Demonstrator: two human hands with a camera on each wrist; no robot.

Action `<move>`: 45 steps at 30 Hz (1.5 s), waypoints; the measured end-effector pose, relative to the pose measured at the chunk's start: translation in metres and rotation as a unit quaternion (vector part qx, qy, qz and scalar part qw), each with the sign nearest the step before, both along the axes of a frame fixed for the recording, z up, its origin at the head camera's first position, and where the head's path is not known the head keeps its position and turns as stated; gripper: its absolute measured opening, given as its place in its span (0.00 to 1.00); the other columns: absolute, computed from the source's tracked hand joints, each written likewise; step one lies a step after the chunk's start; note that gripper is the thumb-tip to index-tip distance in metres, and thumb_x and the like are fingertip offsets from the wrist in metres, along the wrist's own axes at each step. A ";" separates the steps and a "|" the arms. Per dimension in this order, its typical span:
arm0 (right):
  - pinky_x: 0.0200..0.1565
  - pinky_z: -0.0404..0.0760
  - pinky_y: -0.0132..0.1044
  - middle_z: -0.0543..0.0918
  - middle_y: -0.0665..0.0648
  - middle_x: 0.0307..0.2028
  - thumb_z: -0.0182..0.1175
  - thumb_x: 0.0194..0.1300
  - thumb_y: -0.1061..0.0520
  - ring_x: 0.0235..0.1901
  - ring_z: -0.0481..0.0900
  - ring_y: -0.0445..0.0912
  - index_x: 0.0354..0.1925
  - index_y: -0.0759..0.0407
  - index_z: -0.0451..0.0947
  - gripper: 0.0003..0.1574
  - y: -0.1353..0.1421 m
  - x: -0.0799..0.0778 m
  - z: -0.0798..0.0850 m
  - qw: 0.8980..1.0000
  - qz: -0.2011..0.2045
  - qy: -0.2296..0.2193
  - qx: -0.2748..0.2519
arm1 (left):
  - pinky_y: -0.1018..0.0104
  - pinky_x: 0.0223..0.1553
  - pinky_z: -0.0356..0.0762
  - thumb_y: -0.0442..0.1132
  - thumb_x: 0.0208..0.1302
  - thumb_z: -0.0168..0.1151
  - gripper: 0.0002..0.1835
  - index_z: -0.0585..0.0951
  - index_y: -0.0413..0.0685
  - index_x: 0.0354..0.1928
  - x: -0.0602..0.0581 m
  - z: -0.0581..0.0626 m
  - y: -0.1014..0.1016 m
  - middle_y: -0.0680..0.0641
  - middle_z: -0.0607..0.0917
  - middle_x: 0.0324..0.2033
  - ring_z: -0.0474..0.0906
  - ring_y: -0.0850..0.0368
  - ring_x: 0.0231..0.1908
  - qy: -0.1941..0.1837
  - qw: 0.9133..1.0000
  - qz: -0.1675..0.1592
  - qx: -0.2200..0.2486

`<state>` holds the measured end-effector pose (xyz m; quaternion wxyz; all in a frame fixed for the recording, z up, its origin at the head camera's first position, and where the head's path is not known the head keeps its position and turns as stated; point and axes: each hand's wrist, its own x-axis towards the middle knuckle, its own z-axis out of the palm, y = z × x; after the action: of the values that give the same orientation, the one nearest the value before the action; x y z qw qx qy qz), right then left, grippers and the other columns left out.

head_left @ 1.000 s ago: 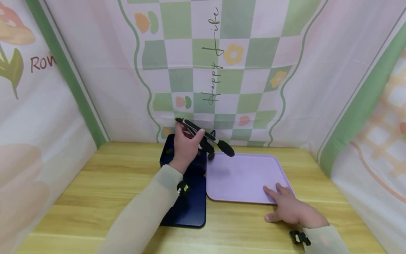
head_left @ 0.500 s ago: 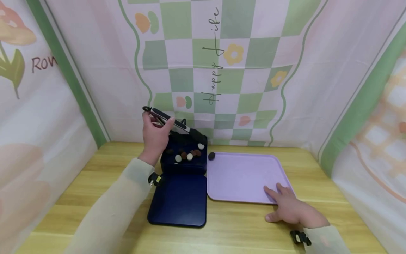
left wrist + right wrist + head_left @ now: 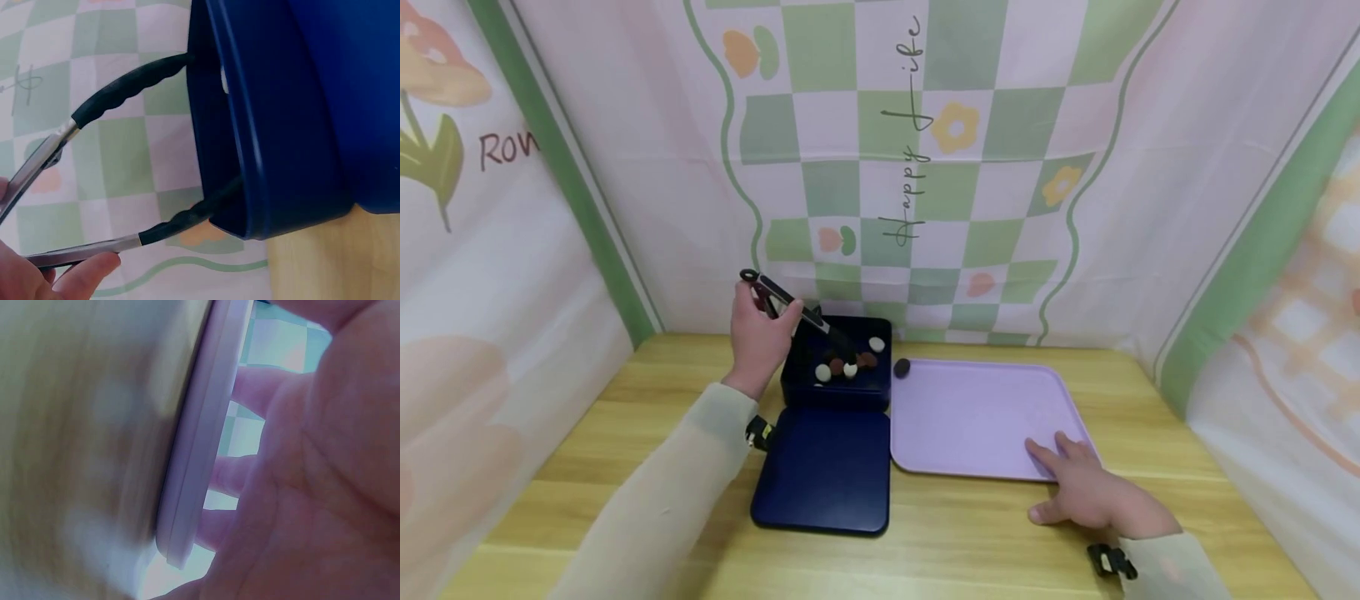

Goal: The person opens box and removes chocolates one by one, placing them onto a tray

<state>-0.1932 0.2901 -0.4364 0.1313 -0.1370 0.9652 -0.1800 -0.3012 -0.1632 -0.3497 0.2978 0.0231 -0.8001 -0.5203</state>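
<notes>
In my left hand I grip a pair of black-and-silver kitchen tongs. Their arms are spread, and the dark tips reach down inside a navy box. Several small white pieces and brown pieces lie in that box, close around the tips. My right hand rests at the near right corner of a lilac tray, fingers spread over its rim and thumb toward the table. A dark oval piece lies at the tray's far left corner.
A flat navy lid lies in front of the box, left of the tray. All stand on a wood-grain table. Behind it hangs a patterned curtain, close past the box.
My left hand has carried the tongs left from over the tray's corner, and their tips have dropped into the box. The dark piece at the tray's corner has come free. My right hand stays put.
</notes>
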 end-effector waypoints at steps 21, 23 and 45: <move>0.58 0.42 0.79 0.41 0.88 0.67 0.76 0.45 0.35 0.64 0.35 0.86 0.74 0.67 0.57 0.70 0.001 -0.002 -0.001 1.000 -0.007 -0.022 -0.004 | 0.53 0.44 0.74 0.49 0.64 0.68 0.31 0.63 0.46 0.61 -0.008 -0.020 -0.008 0.42 0.73 0.48 0.73 0.46 0.44 -0.039 0.999 0.021 0.021; 0.58 0.42 0.79 0.41 0.88 0.68 0.76 0.45 0.34 0.64 0.35 0.85 0.74 0.66 0.57 0.70 0.002 -0.002 -0.001 1.000 -0.009 -0.025 -0.004 | 0.53 0.44 0.75 0.48 0.65 0.68 0.31 0.63 0.46 0.61 -0.008 -0.021 -0.008 0.42 0.73 0.48 0.73 0.46 0.44 -0.045 0.999 0.021 0.023; 0.59 0.42 0.78 0.39 0.86 0.69 0.75 0.46 0.35 0.65 0.32 0.84 0.75 0.65 0.56 0.69 0.000 -0.002 0.003 0.999 -0.015 -0.044 -0.008 | 0.56 0.39 0.74 0.40 0.63 0.68 0.28 0.65 0.45 0.59 -0.009 -0.023 -0.004 0.43 0.74 0.44 0.73 0.48 0.38 -0.024 0.999 0.033 0.020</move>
<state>-0.1956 0.2903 -0.4338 0.1698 -0.1157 0.9589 -0.1954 -0.3100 -0.1671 -0.3732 0.2952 0.0683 -0.7952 -0.5252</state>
